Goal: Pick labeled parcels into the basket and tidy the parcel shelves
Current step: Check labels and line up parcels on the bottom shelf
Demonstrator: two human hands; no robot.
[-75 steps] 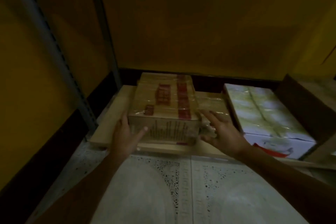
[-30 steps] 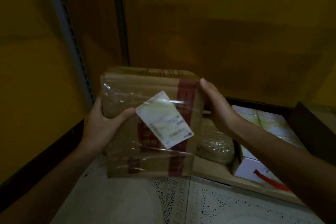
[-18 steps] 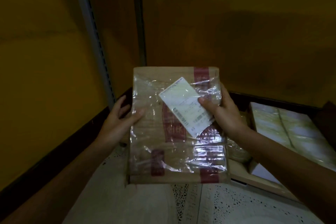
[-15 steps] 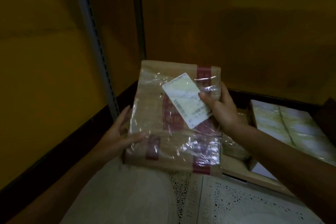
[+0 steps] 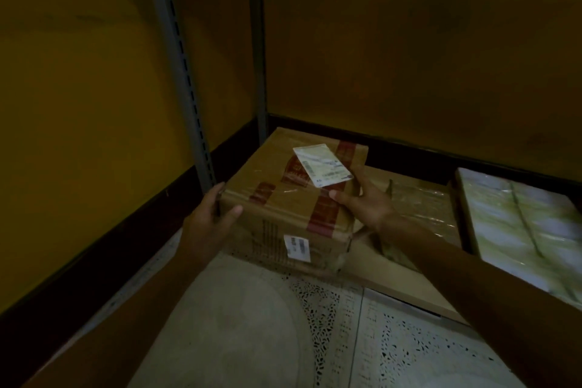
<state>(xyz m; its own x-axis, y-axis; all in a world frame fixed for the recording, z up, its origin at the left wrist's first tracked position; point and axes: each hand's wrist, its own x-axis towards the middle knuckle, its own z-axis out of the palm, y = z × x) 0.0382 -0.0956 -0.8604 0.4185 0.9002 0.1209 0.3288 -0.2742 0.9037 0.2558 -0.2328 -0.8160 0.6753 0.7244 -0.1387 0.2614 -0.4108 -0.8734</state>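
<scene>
Down comes the brown cardboard parcel (image 5: 293, 198) from where it was held up in front of the wall half a second ago; it now sits low at the front left corner of the bottom shelf board (image 5: 406, 287), its near edge overhanging the speckled floor (image 5: 393, 340). Whether its base fully rests on the board, I cannot tell. The left hand (image 5: 209, 217) clasps the near left corner, thumb over the top edge, fingers wrapped round the side. The right hand (image 5: 362, 198) lies on the top near the right edge, fingers half curled and spread, thumb pointing across the red tape (image 5: 324, 214); it presses on the parcel rather than closing round it. Just above that thumb, the white shipping label (image 5: 321, 164) lies skewed on the lid, and a smaller white sticker (image 5: 297, 247) shows on the front face.

Right of the parcel, touching or nearly touching its side, a flatter plastic-wrapped package (image 5: 419, 208) lies on the same board. Further right sits a pale green-and-white wrapped carton (image 5: 519, 224), blurred, its contents not readable. Two grey slotted shelf uprights (image 5: 179, 63) rise at the left against the yellow wall (image 5: 409, 41). None of the boxes is open, so nothing inside them shows.
</scene>
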